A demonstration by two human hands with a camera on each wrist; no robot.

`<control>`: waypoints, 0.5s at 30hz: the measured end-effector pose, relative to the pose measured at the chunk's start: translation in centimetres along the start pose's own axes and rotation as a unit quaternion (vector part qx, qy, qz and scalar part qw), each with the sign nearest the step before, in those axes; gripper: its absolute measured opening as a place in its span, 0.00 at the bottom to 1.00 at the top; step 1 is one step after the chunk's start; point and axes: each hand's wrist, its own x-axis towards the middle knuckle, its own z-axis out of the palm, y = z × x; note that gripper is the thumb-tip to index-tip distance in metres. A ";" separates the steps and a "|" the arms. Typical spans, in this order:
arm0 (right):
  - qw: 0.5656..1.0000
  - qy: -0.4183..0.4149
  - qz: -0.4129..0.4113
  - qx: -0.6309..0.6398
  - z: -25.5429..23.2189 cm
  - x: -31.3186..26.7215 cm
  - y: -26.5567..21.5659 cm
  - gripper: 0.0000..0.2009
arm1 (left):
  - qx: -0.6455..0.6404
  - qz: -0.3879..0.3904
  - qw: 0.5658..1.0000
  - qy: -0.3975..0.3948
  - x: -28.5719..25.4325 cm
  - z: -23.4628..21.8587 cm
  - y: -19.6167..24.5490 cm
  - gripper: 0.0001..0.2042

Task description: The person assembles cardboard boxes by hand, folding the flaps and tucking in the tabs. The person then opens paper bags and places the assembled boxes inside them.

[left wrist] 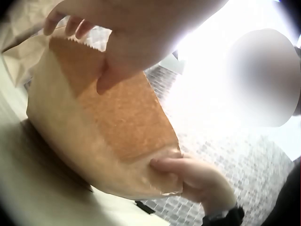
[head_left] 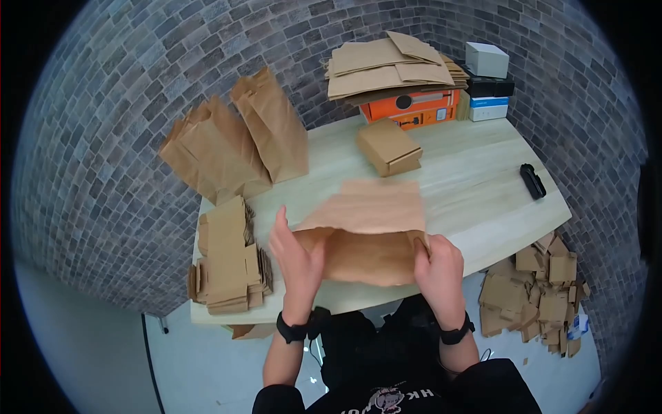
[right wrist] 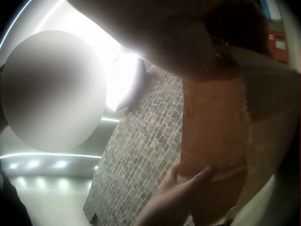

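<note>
A brown paper bag [head_left: 372, 257] lies over the near part of the table, its wide mouth facing me. My right hand [head_left: 440, 270] pinches the right side of its rim, the thumb [left wrist: 164, 164] on the inner face. At the left side of the mouth is my left hand [head_left: 298, 259], its fingers pointing up and fairly straight. The left wrist view shows that hand's thumb [left wrist: 107, 81] against the inside of the bag, with its fingertips [left wrist: 70, 26] beyond the serrated edge. In the right wrist view, the right hand's fingers are mostly dark.
Two upright paper bags [head_left: 217, 148] stand at the back left, behind stacked flat cardboard [head_left: 231, 259]. A small carton [head_left: 387, 147] sits near orange boxes [head_left: 414, 109] topped with flat bags [head_left: 386, 65]. A black object [head_left: 532, 181] lies at right; cardboard pieces [head_left: 534, 293] cover the floor there.
</note>
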 end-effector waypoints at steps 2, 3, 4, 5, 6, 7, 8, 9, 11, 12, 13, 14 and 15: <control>0.999 0.006 -0.008 0.034 -0.3 -0.5 0.0 0.09 | -0.009 -0.045 0.999 0.016 -0.4 -0.3 -1.3 0.26; 0.999 0.008 -0.010 0.032 -0.5 -0.7 0.1 0.09 | -0.050 -0.128 0.989 -0.063 -0.2 -0.7 -1.8 0.22; 0.999 0.010 -0.020 0.032 -0.8 -1.0 0.2 0.08 | -0.091 -0.207 0.964 -0.141 -0.2 -0.9 -2.2 0.19; 0.999 0.012 -0.029 0.033 -1.1 -1.3 0.3 0.08 | -0.093 -0.207 0.964 -0.140 -0.4 -0.9 -2.8 0.19; 0.999 0.013 -0.031 0.032 -1.4 -1.3 0.3 0.08 | -0.134 -0.183 0.956 -0.188 -0.9 -0.6 -3.7 0.15; 0.999 0.000 -0.043 0.010 -1.7 -1.3 0.2 0.05 | -0.174 -0.159 0.943 -0.235 -1.1 -0.6 -4.3 0.12; 0.998 -0.013 -0.057 -0.013 -2.2 -1.2 0.1 0.03 | -0.175 -0.158 0.943 -0.233 -0.2 -1.3 -3.9 0.12; 0.997 -0.045 -0.051 -0.030 -3.5 -0.3 -0.3 0.03 | -0.162 -0.099 0.957 -0.220 1.3 -2.4 -3.5 0.10; 0.996 -0.056 -0.076 0.004 -7.3 1.7 -2.6 0.07 | -0.113 -0.032 0.975 -0.189 4.4 -6.9 -0.3 0.09; 0.993 0.009 -0.111 0.038 -9.2 2.0 -4.3 0.07 | -0.112 -0.067 0.980 -0.152 5.6 -9.5 2.7 0.10; 0.995 0.025 -0.067 0.064 -11.5 2.1 -6.5 0.06 | -0.139 -0.011 0.988 -0.064 6.2 -11.1 4.5 0.11; 0.977 0.119 -0.094 0.148 -12.2 1.8 -8.5 0.09 | -0.166 0.051 0.984 0.031 6.8 -12.3 6.1 0.11; 0.961 0.170 -0.126 0.176 -12.6 1.4 -8.7 0.12 | -0.158 0.064 0.979 0.112 6.5 -12.9 8.0 0.13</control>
